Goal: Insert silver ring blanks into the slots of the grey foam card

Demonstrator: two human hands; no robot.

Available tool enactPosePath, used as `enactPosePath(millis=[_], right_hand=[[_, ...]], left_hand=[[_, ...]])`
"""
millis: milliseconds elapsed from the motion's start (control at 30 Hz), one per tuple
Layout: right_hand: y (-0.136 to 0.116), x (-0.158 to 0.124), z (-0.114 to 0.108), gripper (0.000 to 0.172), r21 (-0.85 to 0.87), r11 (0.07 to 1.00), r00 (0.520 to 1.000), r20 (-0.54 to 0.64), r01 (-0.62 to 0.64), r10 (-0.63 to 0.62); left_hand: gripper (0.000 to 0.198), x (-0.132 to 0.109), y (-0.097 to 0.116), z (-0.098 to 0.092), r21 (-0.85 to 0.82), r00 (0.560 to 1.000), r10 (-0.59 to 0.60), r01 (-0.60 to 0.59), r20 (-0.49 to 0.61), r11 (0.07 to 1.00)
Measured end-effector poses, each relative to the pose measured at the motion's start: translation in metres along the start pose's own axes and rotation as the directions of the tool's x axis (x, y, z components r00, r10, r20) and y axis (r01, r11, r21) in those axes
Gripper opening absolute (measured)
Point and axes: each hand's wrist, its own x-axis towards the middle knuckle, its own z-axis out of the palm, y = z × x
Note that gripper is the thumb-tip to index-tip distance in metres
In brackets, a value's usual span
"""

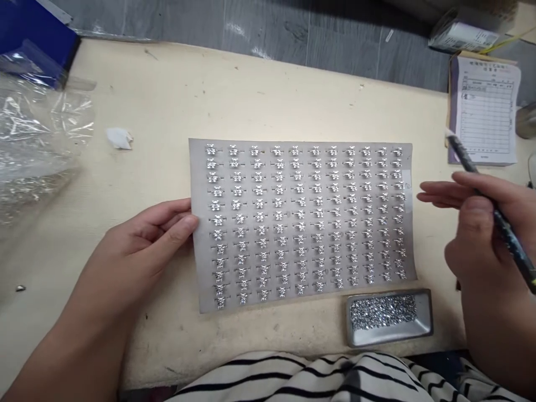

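The grey card (204, 251), set with rows of glittering silver pieces, is above the cream counter (293, 100) at the dial's centre. At nine o'clock the left hand (138, 240) pinches its edge between thumb and fingers. At three o'clock the right hand (486, 218) grips a dark pen-like tool (464, 156), its extended fingers just short of the card's right edge. The widest room runs from eleven to one, up to the counter's far edge; towards six, striped clothing (310, 379) closes in. Between four and five, a metal tray (426, 315) of sparkling stones (381, 310) crowds the lower-right corner. At two lies a form pad (486, 123); at ten, a white scrap (119, 138).
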Motion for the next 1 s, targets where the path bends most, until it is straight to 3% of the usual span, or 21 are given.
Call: enactPosePath(millis=[100,200,300,600,833,1000], right_hand=[[0.001,-0.015,-0.022,0.027,-0.424,0.897,0.975,0.110,-0.129,0.192],[0.006,-0.030,-0.039,0.035,-0.534,0.835,0.917,0.253,-0.133,0.308],[0.012,-0.038,-0.042,0.034,-0.530,0.831,0.883,0.291,-0.171,0.367],[0.032,-0.037,-0.033,0.029,-0.382,0.903,0.919,0.248,-0.198,0.306],[0.041,-0.034,-0.023,0.031,-0.212,0.913,0.909,0.161,-0.347,0.383],[0.040,-0.029,-0.017,0.031,-0.152,0.910,0.890,0.198,-0.387,0.411]], left_hand=[[0.054,0.000,-0.001,-0.001,-0.095,0.998,-0.051,0.053,0.022,0.994],[0.053,0.002,-0.001,-0.002,-0.111,0.997,-0.060,0.064,0.040,0.992],[0.049,0.003,-0.001,-0.003,-0.121,0.997,-0.030,0.039,0.076,0.992],[0.043,0.008,-0.007,-0.003,-0.153,0.988,0.091,-0.072,0.124,0.986],[0.035,0.011,-0.006,-0.001,-0.232,0.974,0.126,-0.081,0.187,0.969],[0.032,0.010,-0.003,0.001,-0.270,0.970,0.155,-0.101,0.188,0.957]])
